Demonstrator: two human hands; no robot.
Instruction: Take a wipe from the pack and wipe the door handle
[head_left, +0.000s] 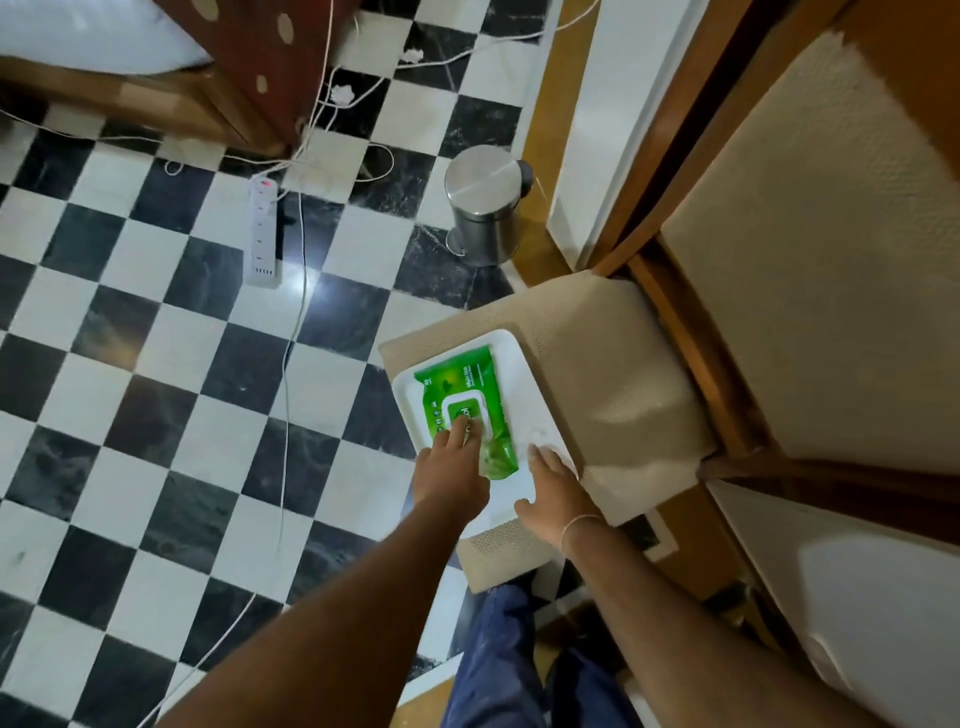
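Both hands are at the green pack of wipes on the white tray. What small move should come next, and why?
Probably lift the white flap lid with the left hand, whose fingertips rest on it. The lid looks shut and no wipe is out. The right hand lies flat on the white tray beside the green pack of wipes and could steady it.

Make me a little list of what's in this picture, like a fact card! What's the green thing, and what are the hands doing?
green thing: a pack of wipes, lid shut, no wipe out yet
under it: a white tray on a beige cushioned seat
left hand: fingers resting on the pack's white lid
right hand: flat on the tray beside the pack, holding nothing
floor: black and white checks
also there: a steel pedal bin, a white power strip with cables
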